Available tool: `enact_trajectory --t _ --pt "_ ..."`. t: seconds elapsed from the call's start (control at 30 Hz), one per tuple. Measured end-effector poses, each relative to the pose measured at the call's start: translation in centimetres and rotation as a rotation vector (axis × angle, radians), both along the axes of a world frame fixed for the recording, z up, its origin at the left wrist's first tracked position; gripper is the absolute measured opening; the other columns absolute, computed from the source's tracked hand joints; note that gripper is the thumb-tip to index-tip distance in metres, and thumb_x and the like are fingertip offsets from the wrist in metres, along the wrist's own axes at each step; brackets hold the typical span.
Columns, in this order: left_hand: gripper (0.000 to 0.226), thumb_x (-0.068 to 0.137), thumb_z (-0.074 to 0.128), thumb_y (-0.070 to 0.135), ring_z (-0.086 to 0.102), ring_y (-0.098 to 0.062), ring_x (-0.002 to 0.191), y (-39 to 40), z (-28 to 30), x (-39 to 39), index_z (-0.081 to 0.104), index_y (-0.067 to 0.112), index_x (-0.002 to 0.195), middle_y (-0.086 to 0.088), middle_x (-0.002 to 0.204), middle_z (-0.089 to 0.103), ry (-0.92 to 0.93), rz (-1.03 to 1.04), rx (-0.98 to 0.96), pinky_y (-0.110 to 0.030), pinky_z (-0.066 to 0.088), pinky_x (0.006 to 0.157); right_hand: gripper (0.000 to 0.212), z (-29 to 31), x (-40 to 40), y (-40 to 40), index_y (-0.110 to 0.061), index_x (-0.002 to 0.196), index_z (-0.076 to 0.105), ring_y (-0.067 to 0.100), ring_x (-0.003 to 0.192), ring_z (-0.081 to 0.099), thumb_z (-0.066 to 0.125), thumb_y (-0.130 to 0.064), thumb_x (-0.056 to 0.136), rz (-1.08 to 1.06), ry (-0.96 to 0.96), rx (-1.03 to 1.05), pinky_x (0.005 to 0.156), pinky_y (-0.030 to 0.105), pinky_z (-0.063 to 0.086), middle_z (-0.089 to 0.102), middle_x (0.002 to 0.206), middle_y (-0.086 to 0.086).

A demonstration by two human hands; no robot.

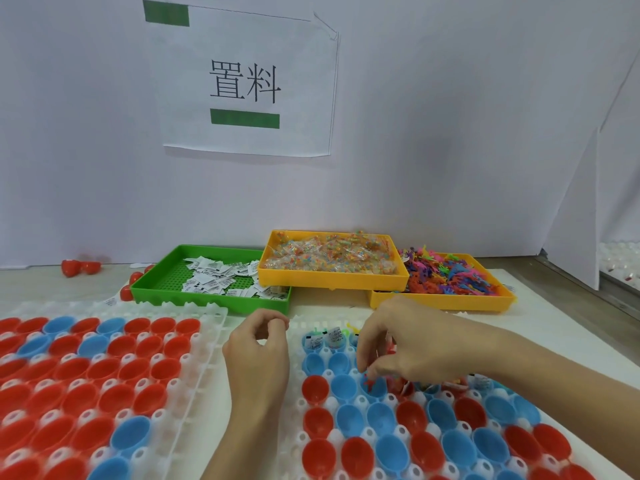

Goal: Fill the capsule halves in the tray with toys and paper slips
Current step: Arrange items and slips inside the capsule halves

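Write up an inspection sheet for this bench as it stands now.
Surface: white mat on the bench.
Job's things: right capsule tray mostly unfilled, far row filled; left capsule tray empty; green slip tray; yellow trays of packets and toys.
Clutter: loose red halves by the wall.
Hands: left hand curled, contents unclear; right hand over a blue half.
Cables: nothing seen.
Surroundings: paper sign on white wall.
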State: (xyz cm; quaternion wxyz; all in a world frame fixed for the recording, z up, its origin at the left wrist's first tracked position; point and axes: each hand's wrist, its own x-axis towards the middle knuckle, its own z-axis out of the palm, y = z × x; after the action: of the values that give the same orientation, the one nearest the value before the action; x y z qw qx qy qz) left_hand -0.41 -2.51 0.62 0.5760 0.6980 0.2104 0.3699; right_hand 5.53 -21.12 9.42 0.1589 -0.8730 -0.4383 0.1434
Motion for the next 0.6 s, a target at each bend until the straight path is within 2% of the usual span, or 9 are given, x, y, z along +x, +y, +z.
enact_trajectory --t 0.1,0.23,0.37,0.47,0.53,0.6 --pt "0.031 0.084 0.054 0.000 0.062 -0.014 0.074 0.0 0.0 0.0 0.068 0.019 0.064 0.010 0.068 0.068 0.003 0.002 0.001 -0.025 0.043 0.063 0.006 0.1 0.3 -0.1 -0.026 0.091 0.077 0.005 0.077 0.064 0.078 -0.027 0.085 -0.006 -0.052 -0.012 0.068 0.021 0.054 0.070 0.079 -0.015" --pt "0.031 0.084 0.054 0.000 0.060 -0.007 0.070 0.1 0.0 0.0 0.067 0.020 0.064 0.012 0.068 0.067 0.000 -0.006 0.008 -0.024 0.043 0.063 0.008 0.2 1.0 -0.4 -0.033 0.089 0.075 0.002 0.082 0.064 0.078 -0.028 0.084 -0.044 -0.059 0.018 0.070 0.023 0.055 0.069 0.085 -0.018" --pt "0.031 0.084 0.054 0.000 0.060 -0.005 0.070 0.0 0.0 0.0 0.067 0.020 0.064 0.012 0.069 0.068 0.004 -0.007 0.015 -0.024 0.042 0.063 0.011 0.5 4.1 -0.3 -0.035 0.085 0.076 -0.003 0.081 0.066 0.075 -0.024 0.087 -0.164 -0.012 0.206 0.069 0.012 0.049 0.073 0.084 -0.020" --pt "0.032 0.085 0.054 0.000 0.059 -0.005 0.071 0.0 0.0 0.0 0.067 0.020 0.064 0.012 0.069 0.068 0.006 -0.011 0.019 -0.024 0.042 0.063 0.009 -0.1 8.1 0.2 -0.025 0.094 0.077 0.002 0.083 0.063 0.070 -0.019 0.091 -0.378 -0.155 0.338 0.069 0.014 0.044 0.071 0.091 -0.012" --pt "0.032 0.084 0.054 -0.001 0.059 -0.005 0.070 0.0 0.0 0.0 0.067 0.020 0.063 0.013 0.068 0.067 0.006 -0.008 0.020 -0.024 0.042 0.063 0.010 -0.4 10.6 0.4 -0.016 0.099 0.076 0.006 0.083 0.060 0.070 -0.016 0.092 -0.519 -0.239 0.329 0.070 0.017 0.044 0.071 0.097 -0.004" --pt "0.033 0.084 0.054 -0.001 0.060 -0.004 0.070 0.1 0.0 0.0 0.067 0.020 0.063 0.013 0.068 0.067 0.004 -0.002 0.019 -0.024 0.042 0.063 0.014 -0.4 12.5 0.6 -0.011 0.101 0.076 0.013 0.089 0.061 0.075 -0.015 0.088 -0.599 -0.249 0.249 0.078 0.025 0.048 0.071 0.100 0.001"
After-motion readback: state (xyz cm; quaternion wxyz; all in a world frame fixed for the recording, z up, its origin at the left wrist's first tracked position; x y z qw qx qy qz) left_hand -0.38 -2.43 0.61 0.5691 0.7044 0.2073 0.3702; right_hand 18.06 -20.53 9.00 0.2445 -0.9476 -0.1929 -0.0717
